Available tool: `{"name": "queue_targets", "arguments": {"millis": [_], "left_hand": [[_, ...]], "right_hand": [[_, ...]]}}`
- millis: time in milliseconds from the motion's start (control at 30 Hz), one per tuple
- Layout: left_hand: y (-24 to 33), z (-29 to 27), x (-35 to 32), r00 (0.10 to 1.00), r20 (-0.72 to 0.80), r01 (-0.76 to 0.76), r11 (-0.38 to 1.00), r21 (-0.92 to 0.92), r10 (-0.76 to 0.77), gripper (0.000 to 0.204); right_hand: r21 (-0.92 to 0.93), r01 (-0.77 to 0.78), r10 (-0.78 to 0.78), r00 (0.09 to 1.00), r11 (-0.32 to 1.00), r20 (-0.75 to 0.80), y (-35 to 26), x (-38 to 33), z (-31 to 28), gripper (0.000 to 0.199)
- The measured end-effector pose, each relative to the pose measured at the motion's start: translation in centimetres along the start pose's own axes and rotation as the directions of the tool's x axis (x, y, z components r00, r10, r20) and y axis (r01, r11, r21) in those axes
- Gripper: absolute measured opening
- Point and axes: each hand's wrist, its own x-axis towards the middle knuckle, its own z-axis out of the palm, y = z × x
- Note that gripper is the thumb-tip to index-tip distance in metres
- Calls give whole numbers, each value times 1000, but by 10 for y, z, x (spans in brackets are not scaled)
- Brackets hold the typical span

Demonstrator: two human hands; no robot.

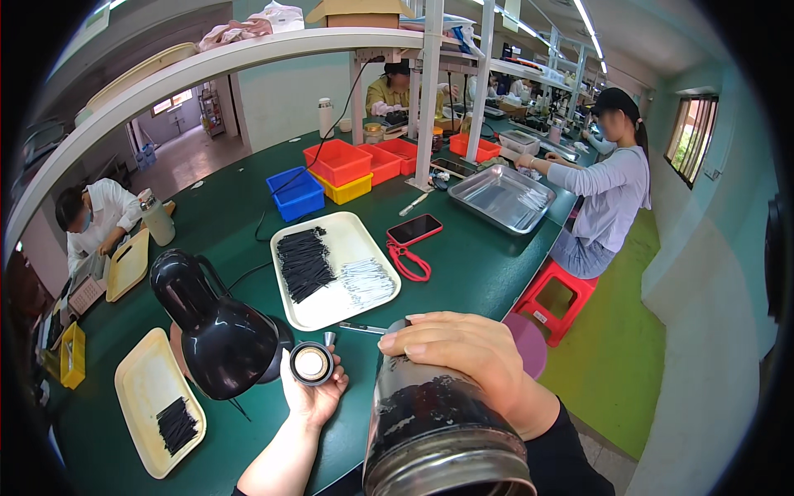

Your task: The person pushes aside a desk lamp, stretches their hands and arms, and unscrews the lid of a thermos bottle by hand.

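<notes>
Close to the near edge of the green counter [463, 273], the right hand [471, 364] is closed around a metal flask [434, 430], fingers wrapped over its upper side. The flask is raised above the counter and tipped toward the camera, its open steel mouth at the bottom of the picture and its dark, worn body running up under the palm. Just to the left, the left hand [314, 388] lies palm up and open, and a small round cap [311, 364] with a black rim and a pale centre rests in it, not pinched by the fingers. Cap and flask are near each other but apart.

Beside the left hand, touching or nearly so, stands a black desk lamp [215, 326] with its shade tilted down. Behind the hands sits a cream tray [356, 236] holding a heap of black strips [303, 260] on its left and a smaller heap of white strips [368, 281] on its right. A second cream tray [145, 388] with a few black strips lies toward the near left corner. A phone in a red case [414, 228] and red-handled scissors [409, 260] lie just right of the middle tray. Farther back are a blue bin [295, 194], orange bins [337, 161] and a steel tray [500, 198]. Other people work along the far sides.
</notes>
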Motion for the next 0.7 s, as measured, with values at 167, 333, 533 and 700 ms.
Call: {"name": "queue_targets", "arguments": {"millis": [167, 333, 533, 700], "left_hand": [[-1, 0, -1, 1000, -7, 11, 1000, 0, -11, 68], [-1, -2, 2, 1000, -4, 12, 1000, 2, -12, 68], [1, 3, -1, 1000, 8, 1, 1000, 19, -1, 69], [-6, 11, -1, 996, -76, -47, 998, 33, 49, 69]], "right_hand": [[38, -96, 95, 995, 995, 23, 0, -7, 6, 24], [13, -71, 71, 997, 997, 30, -2, -6, 6, 25], [9, -63, 63, 998, 998, 28, -5, -4, 5, 28], [-22, 6, -5, 1000, 1000, 14, -2, -2, 2, 33]]}}
